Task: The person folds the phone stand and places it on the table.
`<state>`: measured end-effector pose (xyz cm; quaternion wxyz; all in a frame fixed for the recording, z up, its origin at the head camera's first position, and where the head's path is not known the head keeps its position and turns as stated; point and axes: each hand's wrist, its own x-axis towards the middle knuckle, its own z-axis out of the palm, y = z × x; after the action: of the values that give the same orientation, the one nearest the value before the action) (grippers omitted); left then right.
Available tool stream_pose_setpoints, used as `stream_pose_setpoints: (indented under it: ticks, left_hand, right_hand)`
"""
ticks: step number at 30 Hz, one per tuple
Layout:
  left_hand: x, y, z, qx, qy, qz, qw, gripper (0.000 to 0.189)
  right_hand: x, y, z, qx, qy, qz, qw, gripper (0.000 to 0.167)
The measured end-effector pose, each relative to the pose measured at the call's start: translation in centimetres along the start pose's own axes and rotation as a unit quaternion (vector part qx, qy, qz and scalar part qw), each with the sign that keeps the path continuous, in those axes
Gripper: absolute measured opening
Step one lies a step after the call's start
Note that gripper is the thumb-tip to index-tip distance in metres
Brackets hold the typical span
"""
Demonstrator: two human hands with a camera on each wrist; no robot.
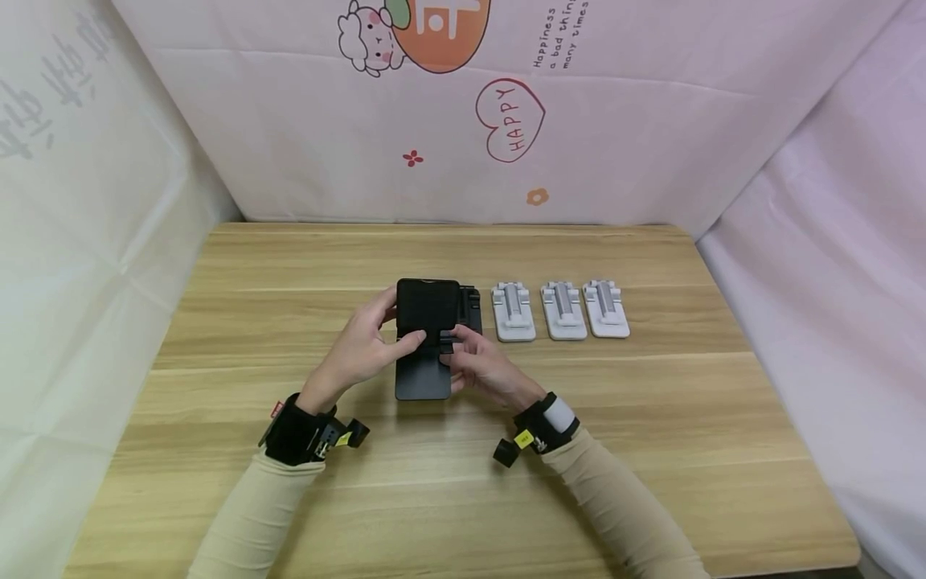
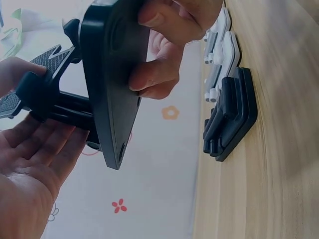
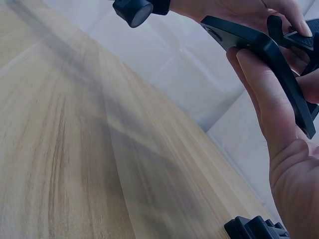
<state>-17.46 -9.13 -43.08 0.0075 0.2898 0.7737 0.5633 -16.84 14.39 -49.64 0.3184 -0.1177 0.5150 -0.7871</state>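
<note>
Both hands hold an unfolded black phone stand (image 1: 423, 378) above the table. My left hand (image 1: 362, 346) grips its upper support plate, thumb across the front and fingers behind. At the base, my right hand (image 1: 492, 370) pinches the edge between thumb and fingers. The left wrist view shows the base plate (image 2: 112, 74) edge-on, with the stand's arm and hinged support raised from it. In the right wrist view, fingers lie under the base (image 3: 264, 55). A folded black phone stand (image 1: 473, 310) lies on the table just behind, partly covered by the held one.
Three folded white phone stands, the left (image 1: 515, 318), the middle (image 1: 566, 318) and the right (image 1: 609, 318), lie in a row right of the black one. The wooden table (image 1: 448, 498) meets a printed cloth (image 1: 347, 161) at the back, with more cloth on both sides.
</note>
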Motion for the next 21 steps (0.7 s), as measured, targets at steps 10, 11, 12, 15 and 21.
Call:
stream_pose_setpoints:
  ticks: [10, 11, 12, 15, 21]
  left_hand:
    - [-0.01, -0.26, 0.14, 0.0, 0.009, 0.005, 0.9999, 0.049]
    - [0.0, -0.28, 0.16, -0.001, 0.011, 0.006, 0.9999, 0.048]
    - [0.02, -0.3, 0.17, -0.002, 0.012, 0.007, 0.9999, 0.048]
    - [0.04, -0.37, 0.23, -0.001, 0.018, 0.009, 0.9998, 0.046]
    - [0.06, -0.5, 0.35, 0.002, 0.031, 0.013, 0.9994, 0.043]
  right_hand:
    - [0.01, 0.14, -0.06, 0.013, -0.002, -0.004, 0.9999, 0.03]
    - [-0.01, 0.15, -0.08, 0.012, -0.002, -0.005, 0.9999, 0.029]
    - [-0.02, 0.16, -0.07, 0.012, -0.002, -0.005, 0.9999, 0.029]
    - [-0.03, 0.15, -0.02, 0.011, -0.001, -0.005, 0.9999, 0.029]
    - [-0.03, 0.17, 0.02, 0.022, 0.001, -0.001, 0.9997, 0.029]
